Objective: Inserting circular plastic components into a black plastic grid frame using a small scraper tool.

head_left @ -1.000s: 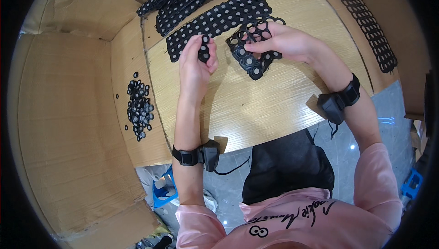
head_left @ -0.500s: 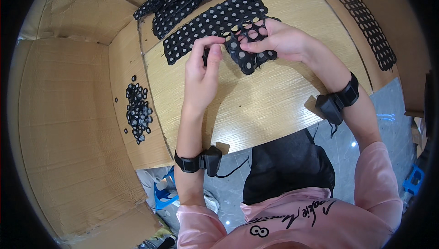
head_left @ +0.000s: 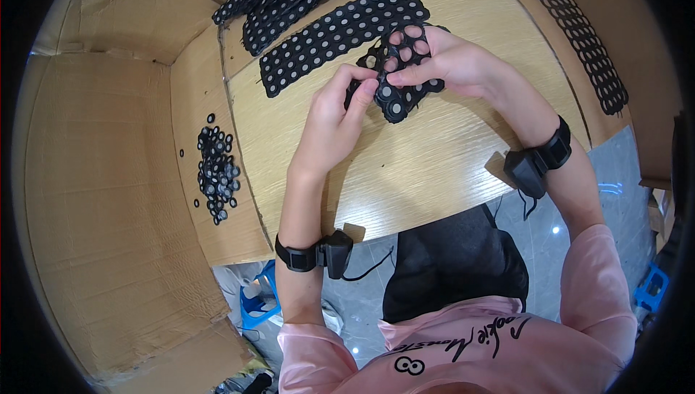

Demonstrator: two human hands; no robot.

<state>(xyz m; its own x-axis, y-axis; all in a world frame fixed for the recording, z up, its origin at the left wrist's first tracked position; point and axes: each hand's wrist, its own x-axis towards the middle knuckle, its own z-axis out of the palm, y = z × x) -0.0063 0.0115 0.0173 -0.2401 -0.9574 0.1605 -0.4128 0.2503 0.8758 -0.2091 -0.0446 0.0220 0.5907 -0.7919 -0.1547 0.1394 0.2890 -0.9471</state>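
Observation:
My right hand (head_left: 467, 67) grips a bent black sheet with round holes (head_left: 393, 109) above the table. Its thumb lies on the front, and skin shows through several open holes near the top. Grey discs fill other holes toward the lower end. Closed in a pinch, my left hand (head_left: 333, 123) has thumb and forefinger at the sheet's left side; whether a small disc is between them is hidden. Just behind, a flat black sheet dotted with grey discs (head_left: 326, 43) lies on the wooden tabletop (head_left: 405, 177).
Small black-rimmed discs (head_left: 217, 170) lie heaped on the cardboard at the left. Stacked disc-filled sheets (head_left: 304, 0) are at the back. A black strip with open holes (head_left: 575, 41) rests along the right edge. A tall cardboard wall (head_left: 101, 162) rises at the left.
My left hand has moved right, and its thumb and forefinger have come together at the sheet. The held sheet has tilted and shifted slightly in my right hand.

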